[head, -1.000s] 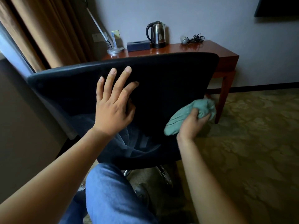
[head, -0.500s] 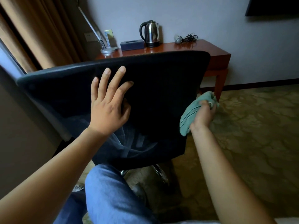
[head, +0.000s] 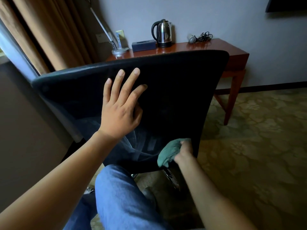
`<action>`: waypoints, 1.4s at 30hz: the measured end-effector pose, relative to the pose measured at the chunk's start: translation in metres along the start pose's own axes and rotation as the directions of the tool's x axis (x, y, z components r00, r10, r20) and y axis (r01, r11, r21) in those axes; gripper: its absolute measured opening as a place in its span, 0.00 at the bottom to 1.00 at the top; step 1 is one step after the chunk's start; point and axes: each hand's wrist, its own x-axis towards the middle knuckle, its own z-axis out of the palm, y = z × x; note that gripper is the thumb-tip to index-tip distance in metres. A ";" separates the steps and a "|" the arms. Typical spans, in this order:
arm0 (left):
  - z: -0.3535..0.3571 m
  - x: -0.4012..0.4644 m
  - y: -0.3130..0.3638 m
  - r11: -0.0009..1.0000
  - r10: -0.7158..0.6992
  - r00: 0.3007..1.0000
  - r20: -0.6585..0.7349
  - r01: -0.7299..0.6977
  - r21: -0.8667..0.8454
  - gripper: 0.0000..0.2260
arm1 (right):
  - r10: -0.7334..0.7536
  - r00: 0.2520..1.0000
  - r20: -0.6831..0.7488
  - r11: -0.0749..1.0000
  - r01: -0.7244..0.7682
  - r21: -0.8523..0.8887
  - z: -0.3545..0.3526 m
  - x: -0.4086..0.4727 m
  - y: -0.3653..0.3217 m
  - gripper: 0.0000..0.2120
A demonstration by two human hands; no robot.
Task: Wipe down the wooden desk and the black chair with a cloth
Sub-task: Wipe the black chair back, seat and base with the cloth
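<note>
**Fingers, cloth, chair, counter — items on view**

Fingers (head: 122,83) of your left hand (head: 121,110): spread wide and laid flat against the back of the black chair (head: 174,90), fingertips just below its top edge, holding nothing. Fingers of your right hand (head: 183,151): curled shut around the green cloth (head: 167,151), bunched into a wad; only a knuckle or two shows past the fabric.

Cloth: pressed to the chair back at its lower right corner, next to the right-hand edge, touching the black surface.

Chair: backrest turned toward you and tilted, its upper rim catching a pale sheen at the left. A chrome part of the base (head: 171,178) shows beneath the cloth.

Your leg: blue denim knee (head: 119,193), below the backrest, between your two forearms.

Counter (head: 232,52): reddish polished wood, standing behind the chair against the wall, one tapered leg visible at the right. On it, left to right — a lamp base (head: 118,51) with a slim arm slanting up, a dark tissue box (head: 143,45), a steel kettle (head: 162,33) just beside the box, a small grey object with a tangled black cord (head: 201,37) well apart near the far end.

Surroundings: tan curtain (head: 49,30) at the left, patterned carpet (head: 257,138) at the right.
</note>
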 end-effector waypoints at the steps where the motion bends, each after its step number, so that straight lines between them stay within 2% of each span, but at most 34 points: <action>1: 0.000 0.002 0.000 1.000 0.003 1.000 0.000 -0.003 0.003 0.25 | -0.039 0.999 0.014 0.996 0.038 0.081 0.005 0.000 -0.023 0.20; 3: 0.002 0.004 0.000 1.000 0.013 1.000 -0.002 -0.013 0.004 0.25 | -0.162 0.987 0.019 0.970 0.155 0.186 0.011 -0.012 -0.067 0.14; 5: 0.004 0.004 0.003 0.999 0.033 0.999 -0.010 -0.033 0.008 0.25 | -0.317 0.946 -0.062 0.928 0.323 0.186 0.011 -0.037 -0.104 0.08; 6: 0.004 0.004 0.005 0.999 0.049 0.999 -0.016 -0.048 0.011 0.25 | -0.391 0.919 -0.059 0.897 0.395 0.199 0.012 -0.047 -0.117 0.07; 7: 0.005 0.005 0.007 0.998 0.064 0.998 -0.020 -0.064 0.013 0.24 | -0.456 0.889 -0.047 0.859 0.453 0.240 0.014 -0.054 -0.124 0.10; 8: 0.006 0.006 0.008 0.997 0.075 0.997 -0.020 -0.075 0.012 0.24 | -0.507 0.860 -0.056 0.820 0.501 0.278 0.018 -0.053 -0.124 0.17; 10: 0.007 0.008 0.010 0.997 0.075 0.997 -0.014 -0.075 0.014 0.24 | -0.545 0.832 -0.108 0.783 0.550 0.291 0.027 -0.042 -0.101 0.29; 11: 0.007 0.008 0.011 0.997 0.072 0.997 -0.009 -0.072 0.020 0.24 | -0.526 0.839 -0.137 0.803 0.543 0.246 0.029 -0.031 -0.076 0.30; 12: 0.007 0.008 0.011 0.997 0.073 0.997 -0.005 -0.073 0.026 0.24 | -0.454 0.882 -0.127 0.859 0.471 0.201 0.028 -0.020 -0.047 0.29; 14: 0.006 0.009 0.011 0.995 0.094 0.996 -0.001 -0.094 0.034 0.24 | -0.207 0.976 -0.068 0.968 0.215 0.131 0.025 -0.006 0.019 0.26; 16: 0.006 0.010 0.010 0.994 0.104 0.995 0.010 -0.104 0.034 0.24 | 0.050 0.999 0.004 0.996 -0.050 0.076 0.020 -0.003 0.069 0.22; 17: 0.005 0.009 0.009 0.994 0.103 0.995 0.017 -0.103 0.034 0.24 | 0.119 0.993 0.025 0.992 -0.120 0.042 0.018 -0.010 0.083 0.20; 19: 0.005 0.008 0.008 0.994 0.104 0.994 0.020 -0.104 0.042 0.24 | 0.141 0.989 0.047 0.990 -0.141 0.011 0.020 -0.020 0.082 0.19; 21: 0.005 0.009 0.008 0.993 0.101 0.995 0.020 -0.102 0.053 0.24 | 0.085 0.994 0.066 0.995 -0.089 0.047 0.032 -0.025 0.057 0.18; 24: 0.005 0.010 0.009 0.995 0.089 0.996 0.022 -0.090 0.046 0.23 | -0.085 0.995 0.042 0.985 0.078 0.153 0.053 -0.043 0.003 0.19; 26: 0.006 0.011 0.010 0.994 0.097 0.995 0.015 -0.097 0.049 0.23 | -0.230 0.971 0.070 0.952 0.210 0.223 0.061 -0.069 -0.023 0.18; 28: 0.005 0.011 0.011 0.992 0.112 0.994 0.016 -0.113 0.048 0.23 | -0.344 0.936 0.081 0.909 0.309 0.280 0.068 -0.086 -0.025 0.21; 31: 0.003 0.012 0.010 0.991 0.124 0.992 0.016 -0.124 0.043 0.23 | -0.409 0.912 0.025 0.892 0.394 0.222 0.070 -0.080 0.010 0.26; 34: 0.002 0.012 0.007 0.989 0.136 0.990 0.029 -0.138 0.057 0.23 | -0.333 0.942 -0.047 0.934 0.336 0.121 0.063 -0.057 0.058 0.29; 37: 0.000 0.011 0.004 0.987 0.147 0.988 0.044 -0.149 0.058 0.22 | -0.179 0.981 -0.077 0.983 0.181 0.014 0.052 -0.028 0.090 0.34; 40: -0.002 0.008 0.003 0.988 0.142 0.988 0.053 -0.145 0.059 0.22 | 0.040 0.995 -0.092 0.995 -0.031 0.092 0.047 -0.018 0.089 0.30; 42: -0.003 0.006 0.002 0.988 0.136 0.989 0.054 -0.139 0.063 0.23 | 0.110 0.991 -0.072 0.980 -0.096 0.175 0.050 -0.038 0.072 0.26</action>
